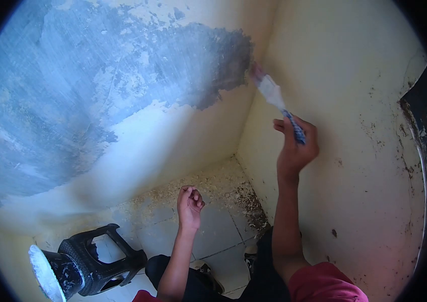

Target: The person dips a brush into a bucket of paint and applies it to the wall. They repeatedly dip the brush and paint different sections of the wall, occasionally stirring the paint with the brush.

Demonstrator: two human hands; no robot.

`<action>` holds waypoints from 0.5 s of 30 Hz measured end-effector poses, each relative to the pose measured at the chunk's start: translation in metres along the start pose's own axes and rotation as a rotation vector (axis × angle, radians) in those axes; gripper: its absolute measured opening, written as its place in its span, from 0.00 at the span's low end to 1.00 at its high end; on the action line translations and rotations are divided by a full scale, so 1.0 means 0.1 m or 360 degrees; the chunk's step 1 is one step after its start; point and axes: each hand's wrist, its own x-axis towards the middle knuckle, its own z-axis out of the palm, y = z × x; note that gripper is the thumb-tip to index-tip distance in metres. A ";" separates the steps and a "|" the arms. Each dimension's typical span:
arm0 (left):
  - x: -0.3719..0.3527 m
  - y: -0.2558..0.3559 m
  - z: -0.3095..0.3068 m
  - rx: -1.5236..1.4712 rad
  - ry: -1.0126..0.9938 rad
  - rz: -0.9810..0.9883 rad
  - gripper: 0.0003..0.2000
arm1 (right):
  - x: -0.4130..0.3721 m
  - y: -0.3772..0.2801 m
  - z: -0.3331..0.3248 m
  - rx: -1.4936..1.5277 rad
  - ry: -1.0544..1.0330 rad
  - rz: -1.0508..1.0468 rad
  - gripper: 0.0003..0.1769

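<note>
My right hand is raised beside the corner of the walls, wrapped round the blue-and-white handle of a paintbrush. The brush points up and to the left, its blurred bristles right at the edge of the grey patch on the left wall. That patch is bare and rough where the cream paint has come off. Lower down, my left hand hangs over the floor with its fingers curled in and nothing visible in them.
A black plastic stool stands at lower left. On it sits a dark bucket with a white-smeared rim. Paint flakes and dark debris litter the tiled floor along the walls. The right wall has a broken, dark-edged opening.
</note>
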 end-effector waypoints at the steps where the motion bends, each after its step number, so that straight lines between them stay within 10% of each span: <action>1: 0.01 0.00 -0.01 -0.0007 0.0019 -0.0004 0.06 | 0.01 0.02 0.01 -0.0073 -0.0039 0.0026 0.03; 5: 0.02 0.05 -0.01 -0.0006 0.0005 0.0000 0.06 | -0.07 0.17 0.02 -0.0361 -0.0499 0.0475 0.01; 15: 0.12 0.11 0.09 -0.0027 -0.0032 0.0051 0.06 | 0.07 0.04 0.27 -0.0170 0.0085 -0.0443 0.04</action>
